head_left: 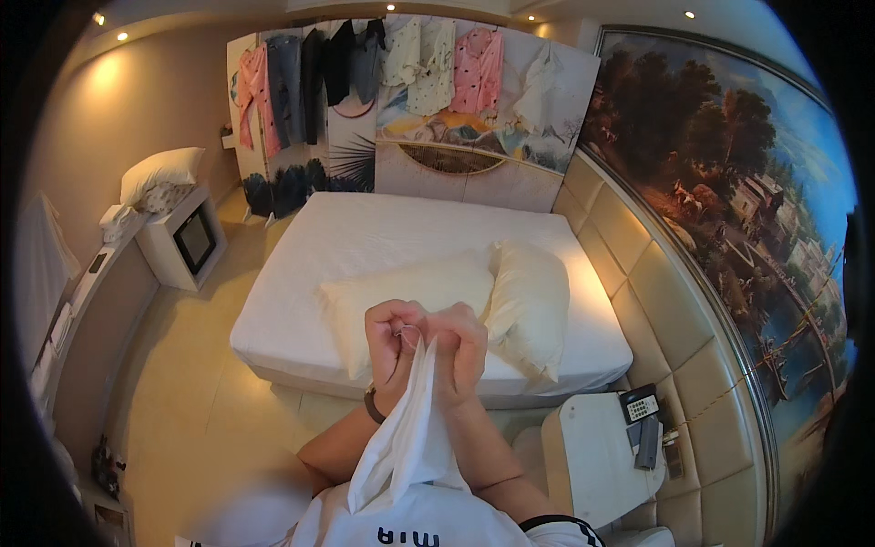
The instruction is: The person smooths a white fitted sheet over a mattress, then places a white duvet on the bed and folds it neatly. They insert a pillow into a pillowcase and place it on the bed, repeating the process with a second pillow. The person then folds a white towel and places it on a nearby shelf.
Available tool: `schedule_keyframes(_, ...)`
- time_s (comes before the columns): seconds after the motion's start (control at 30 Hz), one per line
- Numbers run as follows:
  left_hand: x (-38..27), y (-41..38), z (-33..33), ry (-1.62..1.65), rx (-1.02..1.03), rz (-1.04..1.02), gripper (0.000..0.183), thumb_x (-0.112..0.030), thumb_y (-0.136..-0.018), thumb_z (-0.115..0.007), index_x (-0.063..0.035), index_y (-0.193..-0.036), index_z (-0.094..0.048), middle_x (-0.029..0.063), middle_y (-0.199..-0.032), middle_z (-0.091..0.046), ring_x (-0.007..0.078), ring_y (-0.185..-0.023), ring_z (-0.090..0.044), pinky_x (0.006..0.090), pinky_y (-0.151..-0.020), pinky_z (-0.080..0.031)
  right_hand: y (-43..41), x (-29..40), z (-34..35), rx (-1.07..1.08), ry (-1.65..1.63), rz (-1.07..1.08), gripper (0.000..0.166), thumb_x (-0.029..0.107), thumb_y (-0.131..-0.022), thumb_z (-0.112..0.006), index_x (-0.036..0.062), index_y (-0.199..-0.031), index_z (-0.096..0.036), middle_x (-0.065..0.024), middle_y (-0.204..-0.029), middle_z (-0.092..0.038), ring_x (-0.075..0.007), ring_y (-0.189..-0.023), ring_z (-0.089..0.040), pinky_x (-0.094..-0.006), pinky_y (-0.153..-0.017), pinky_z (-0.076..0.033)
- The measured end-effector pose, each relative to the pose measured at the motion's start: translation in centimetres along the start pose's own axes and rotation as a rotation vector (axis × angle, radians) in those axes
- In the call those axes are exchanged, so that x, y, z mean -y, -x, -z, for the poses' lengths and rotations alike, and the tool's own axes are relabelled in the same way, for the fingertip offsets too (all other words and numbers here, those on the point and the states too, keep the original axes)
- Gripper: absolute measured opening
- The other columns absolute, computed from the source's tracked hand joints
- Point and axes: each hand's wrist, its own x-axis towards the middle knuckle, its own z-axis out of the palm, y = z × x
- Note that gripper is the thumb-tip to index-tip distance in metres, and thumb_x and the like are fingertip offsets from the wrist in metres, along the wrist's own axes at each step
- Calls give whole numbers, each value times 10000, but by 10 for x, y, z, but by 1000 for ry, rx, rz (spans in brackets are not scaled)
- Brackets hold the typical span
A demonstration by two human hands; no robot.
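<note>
Close together in front of my chest, my left hand (393, 345) and my right hand (461, 349) both grip the upper edge of a white cloth (410, 424). The cloth hangs in folds between my forearms down to my white shirt. A dark band circles my left wrist. Beyond the hands lies a bed with a white fitted sheet (287, 301). On it rest a cream pillow (424, 280), partly hidden behind my hands, and another cream pillow (530, 301) to its right, touching it. What kind of cloth I hold cannot be told.
A white nightstand (601, 458) with a telephone (639, 403) stands at the lower right, by the padded headboard (642, 294). At left, a pillow (160, 174) lies atop a white cabinet (154, 246) beside a long ledge. Clothes (478, 72) hang on a folding screen (478, 184) behind the bed.
</note>
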Motion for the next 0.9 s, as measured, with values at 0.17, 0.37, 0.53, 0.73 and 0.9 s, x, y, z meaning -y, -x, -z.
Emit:
schedule_keyframes(0.17, 0, 5, -3, -57, 11, 41, 344, -227, -940, -513, -27, -1174, -359, 54, -894, -474, 105, -795, -459, 242, -714, -387, 12, -14, 5, 3, 120, -50, 255, 234, -969, -414, 43, -1106, -513, -128, -1057, -455, -202, -919, -456, -302, -737, -405)
schedule_keyframes(0.37, 22, -7, 6, -4, 173, 6, 515, -294, -919, -545, -59, -1299, -290, 89, -1057, -476, 156, -909, -472, 310, -784, -405, 18, -25, 2, 58, 11, -242, 608, 498, -951, -315, 2, -1292, -399, -195, -1332, -336, -317, -1269, -305, -385, -1027, -284)
schedule_keyframes(0.53, 43, -11, 9, -52, 143, -47, 581, -334, -897, -569, -45, -1315, -287, 102, -1210, -416, 190, -1041, -423, 355, -933, -340, 30, -40, 6, 137, -126, -401, 617, 496, -957, -272, -26, -1207, -484, -197, -1410, -292, -324, -1301, -293, -404, -1043, -266)
schedule_keyframes(0.73, 56, -5, 15, -722, -16, -111, 581, -365, -925, -495, -3, -1323, -275, 154, -1277, -385, 254, -1143, -383, 375, -978, -272, 55, -43, -4, -313, -246, -785, 447, 374, -992, -357, 4, -833, -550, -61, -770, -580, -122, -734, -539, -261, -691, -434)
schedule_keyframes(0.9, 20, -1, 42, -625, 332, 38, 298, -259, -904, -508, 8, -1017, -574, 131, -1029, -469, 238, -980, -444, 345, -880, -346, 61, -64, 10, -347, -34, -777, 412, 273, -985, -415, 44, -646, -455, 5, -562, -440, -72, -529, -398, -245, -508, -340)
